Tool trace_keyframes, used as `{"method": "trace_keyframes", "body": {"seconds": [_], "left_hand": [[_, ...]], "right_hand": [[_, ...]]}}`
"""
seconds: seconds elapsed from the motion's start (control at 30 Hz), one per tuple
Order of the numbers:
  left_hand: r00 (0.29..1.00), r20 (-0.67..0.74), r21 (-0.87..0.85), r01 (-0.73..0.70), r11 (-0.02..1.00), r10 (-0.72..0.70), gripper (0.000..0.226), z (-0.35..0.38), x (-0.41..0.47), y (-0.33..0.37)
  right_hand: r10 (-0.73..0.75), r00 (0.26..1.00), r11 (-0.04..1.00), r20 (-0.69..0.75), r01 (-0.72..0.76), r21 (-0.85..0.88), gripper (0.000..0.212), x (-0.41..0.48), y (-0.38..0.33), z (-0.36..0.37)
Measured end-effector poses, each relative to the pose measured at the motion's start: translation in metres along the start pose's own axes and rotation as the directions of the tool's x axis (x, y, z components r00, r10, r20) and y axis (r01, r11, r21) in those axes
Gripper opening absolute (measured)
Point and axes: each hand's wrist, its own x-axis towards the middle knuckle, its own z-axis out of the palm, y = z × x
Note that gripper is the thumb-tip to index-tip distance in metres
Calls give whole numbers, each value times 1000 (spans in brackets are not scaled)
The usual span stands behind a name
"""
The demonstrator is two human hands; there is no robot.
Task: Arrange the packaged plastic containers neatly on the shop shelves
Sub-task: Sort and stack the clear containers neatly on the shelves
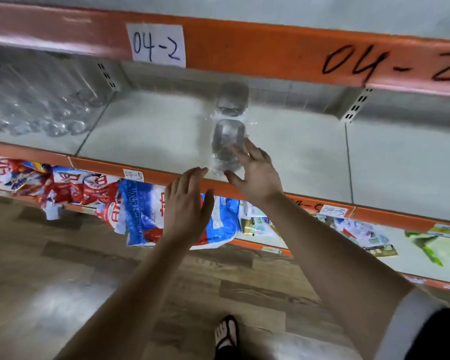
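One sleeve of clear plastic containers (228,131) lies on the pale grey shelf (146,131), its length running from the orange front lip back toward the rear wall. Through the thin transparent wrap the containers show as round, glassy tubs set end to end. The picture is smeared by motion, so their count cannot be told. The near end of the sleeve sits right at the front edge. Overhead runs an orange beam (244,45) that bears a paper label (156,45) reading 04-2, with the same figures in marker further right.

The right hand (255,175) is spread wide, its fingers nearly straight. Its fingertips rest on the right flank of the sleeve's near part and its thumb lies at the near end, so it touches rather than clasps. The left hand (186,206) is flat and open, fingers straight and close together, holding nothing. Its fingertips reach the front lip just beside the sleeve's near end, and whether they touch the wrap cannot be told.

Well apart to the left on the same shelf lie more clear containers (37,105), blurred. A small tag (133,175) reading 04-5 is stuck to the front lip. On a lower shelf lie red and blue printed bags (140,211). A sandalled foot (227,333) stands on the wood-patterned floor (63,255).
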Motion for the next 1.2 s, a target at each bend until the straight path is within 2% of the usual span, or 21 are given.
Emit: {"method": "trace_keyframes", "body": {"seconds": [0.17, 0.3, 0.47, 0.57, 0.67, 0.77, 0.87, 1.03, 1.2], "left_hand": [[1000, 10, -16, -23, 1000, 23, 41, 19, 10, -27], [1000, -8, -39, -30, 999, 30, 40, 33, 16, -37], [999, -2, -55, -48, 997, 48, 41, 45, 21, -40], [999, -3, -124, -47, 991, 47, 44, 50, 32, -36], [997, 32, -152, -58, 987, 63, 47, 59, 48, -25], [993, 96, -118, -63, 991, 74, 54, 70, 67, -12], [986, 127, -43, -105, 993, 110, 60, 85, 82, -4], [983, 182, 186, -67, 980, 32, 77, 109, 98, -1], [994, 109, 211, -53, 976, 30, 66, 117, 106, 2]], "right_hand": [[30, 999, 992, -39, -34, -118, 64, 32, -4, 32], [92, 985, 982, -143, -114, -150, 68, 42, -11, 50], [160, 965, 978, -208, -184, -99, 58, 51, -19, 54], [139, 960, 988, -244, -150, -26, 51, 45, -10, 47], [128, 929, 991, -347, -108, 76, 46, 29, 11, 34], [134, 896, 991, -423, -112, 75, 43, 10, 35, 22], [151, 893, 988, -424, -146, 44, 45, -7, 55, 16], [200, 891, 979, -406, -203, 38, 47, -28, 79, 10], [205, 888, 977, -412, -213, 27, 45, -41, 92, 3]]}}
